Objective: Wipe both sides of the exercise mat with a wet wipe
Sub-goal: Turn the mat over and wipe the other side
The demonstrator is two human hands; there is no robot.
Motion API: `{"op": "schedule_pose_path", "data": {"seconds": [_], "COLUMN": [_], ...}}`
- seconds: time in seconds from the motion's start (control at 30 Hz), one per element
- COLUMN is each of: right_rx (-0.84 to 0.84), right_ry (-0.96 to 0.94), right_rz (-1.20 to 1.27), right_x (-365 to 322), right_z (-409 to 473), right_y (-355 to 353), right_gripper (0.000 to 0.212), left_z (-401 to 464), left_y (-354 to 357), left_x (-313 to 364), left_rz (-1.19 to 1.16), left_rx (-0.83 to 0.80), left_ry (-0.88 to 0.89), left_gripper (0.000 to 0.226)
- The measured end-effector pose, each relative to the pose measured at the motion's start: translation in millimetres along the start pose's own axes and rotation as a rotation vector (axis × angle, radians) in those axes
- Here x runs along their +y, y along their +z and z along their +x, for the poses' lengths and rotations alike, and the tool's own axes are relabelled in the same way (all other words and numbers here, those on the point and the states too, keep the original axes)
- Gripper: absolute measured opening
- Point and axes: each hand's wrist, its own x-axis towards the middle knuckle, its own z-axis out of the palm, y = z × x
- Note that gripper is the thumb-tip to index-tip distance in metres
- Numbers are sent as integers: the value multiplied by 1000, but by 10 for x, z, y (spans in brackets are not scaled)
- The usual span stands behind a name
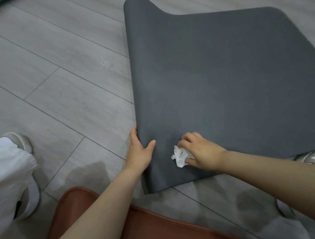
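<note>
- Down on the grey plank floor [61, 91], the dark grey exercise mat [217, 76] lay spread toward the far right, its left edge curling upward.
- The left hand [140, 152] gripped that near-left edge, thumb on top and fingers wrapped beneath.
- The right hand [200, 153] clutched a crumpled white wet wipe [179, 156], pressing it against the mat's near surface.
- A brown cushion [149, 224] sat nearest.

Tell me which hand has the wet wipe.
The right hand holds the crumpled white wet wipe against the grey exercise mat. The left hand only grips the mat's edge.
</note>
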Motion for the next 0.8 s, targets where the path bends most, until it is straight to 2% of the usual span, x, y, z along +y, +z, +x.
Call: {"op": "schedule_pose_path", "data": {"seconds": [0.07, 0.13, 0.23, 0.27, 0.37, 0.43, 0.5, 0.53, 0.6, 0.67, 0.7, 0.73, 0.8], "right_rx": [35, 30, 22, -25, -407, -446, -292, -186, -17, 108, 142, 142, 111], "right_ry": [-107, -186, -221, -284, -507, -522, -345, -199, 245, 715, 820, 805, 573], "right_rz": [-128, -132, -51, -38, -124, -192, -165, -148, -122, 66, 128, 105, 65], "right_x": [24, -34, -126, -150, -288, -337, -282, -189, 90, 346, 402, 405, 250], "right_z": [7, -14, -84, -111, -174, -43, 324, 570, 1023, 1261, 1313, 1333, 1176], "right_y": [64, 145, 144, 125, 63, -21, -224, -350, -650, -799, -764, -686, -519], "right_gripper": [22, 11, 13, 13, 25, 24, 21, 24, 32, 33, 28, 22, 16], "left_z": [8, 1, -19, -31, -100, -140, -147, -146, -165, -194, -197, -195, -183], "left_y": [-34, -70, -106, -125, -179, -206, -214, -207, -185, -164, -158, -155, -157], "left_x": [2, 11, 55, 55, 3, -45, -63, -64, -56, -45, -42, -52, -66], "left_rz": [31, 53, 53, 41, -2, 12, 49, 56, 47, 53, 56, 55, 49], "left_rx": [-26, -55, -80, -87, -117, -110, -89, -83, -75, -72, -70, -63, -43], "left_ry": [3, 4, 0, -7, -54, -83, -78, -75, -86, -88, -83, -82, -84], "left_gripper": [78, 78, 77, 76, 73, 72, 73, 74, 77, 79, 79, 79, 79]}}
